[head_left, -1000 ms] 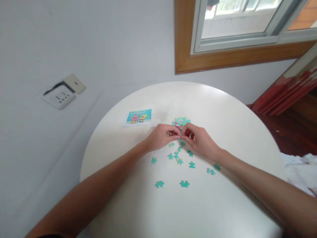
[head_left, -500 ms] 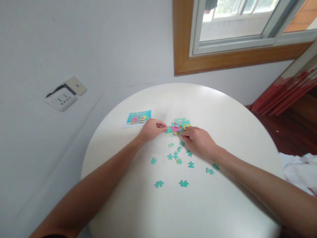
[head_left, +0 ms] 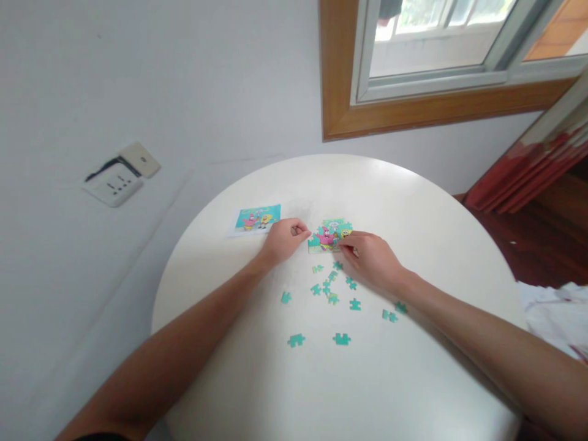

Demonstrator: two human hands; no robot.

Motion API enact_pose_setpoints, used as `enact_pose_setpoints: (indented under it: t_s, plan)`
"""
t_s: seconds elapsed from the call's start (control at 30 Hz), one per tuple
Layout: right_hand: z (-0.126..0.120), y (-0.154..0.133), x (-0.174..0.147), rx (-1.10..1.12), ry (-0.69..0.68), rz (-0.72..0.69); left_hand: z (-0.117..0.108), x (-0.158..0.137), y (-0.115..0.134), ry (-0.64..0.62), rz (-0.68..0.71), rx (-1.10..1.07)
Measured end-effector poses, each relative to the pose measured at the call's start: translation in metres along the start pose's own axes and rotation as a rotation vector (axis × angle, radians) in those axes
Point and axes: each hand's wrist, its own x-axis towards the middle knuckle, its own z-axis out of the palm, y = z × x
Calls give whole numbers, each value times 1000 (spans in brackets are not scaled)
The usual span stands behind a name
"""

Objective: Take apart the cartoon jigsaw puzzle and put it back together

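A partly joined jigsaw puzzle (head_left: pixel 325 239), with a pink starfish figure and a yellow square figure on green, lies flat on the white table. My left hand (head_left: pixel 285 239) is at its left edge, thumb and fingertips drawn together in a loop with nothing visible in them. Over the puzzle's lower right part, my right hand (head_left: pixel 371 254) has its thumb and finger pinched; whatever is between them is hidden. That hand also covers the puzzle's right side. Several loose green puzzle pieces (head_left: pixel 355 304) are scattered on the near side of the puzzle.
A picture card (head_left: pixel 258 218) with the same figures lies beyond my left hand. The round white table (head_left: pixel 367 380) stands against a wall with a socket (head_left: pixel 114 182). A wood-framed window (head_left: pixel 337 116) is above, and a red curtain (head_left: pixel 528 171) hangs at the right.
My left fingers have drawn back slightly from the puzzle's left edge and curled more. My right fingertips have shifted a little right and up, showing more of the puzzle's lower edge.
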Motion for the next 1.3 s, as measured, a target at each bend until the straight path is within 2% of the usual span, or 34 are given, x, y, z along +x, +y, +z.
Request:
enact_pose_setpoints:
  t_s: [0.23, 0.47, 0.53, 0.63, 0.73, 0.8, 0.97, 1.13, 1.2, 1.3]
  plan:
    - [-12, 13, 7, 46, 84, 105, 4, 0, -5, -1, 17, 21]
    - [-17, 22, 10, 127, 103, 118, 2, -3, 4, 9, 107, 65]
    - [-17, 18, 9, 159, 74, 54, 2, -6, 10, 11, 177, 74]
    - [-14, 8, 5, 208, -36, -129, 3, -8, 15, -2, 258, 78]
    - [-6, 0, 0, 184, -151, -303, 5, -8, 13, 18, 269, 93]
    - [0, -3, -3, 138, -193, -344, 5, -6, 9, 44, 242, 107]
    - [5, -6, -4, 85, -226, -327, 6, -2, 1, 84, 210, 132]
    - [-1, -5, -3, 110, -227, -348, 7, -2, -1, 73, 216, 139]
    - [-8, -1, -1, 149, -182, -326, 7, -2, -1, 73, 225, 135]
    - [-24, 10, 5, 164, -69, -200, 7, -2, 0, 71, 231, 121]
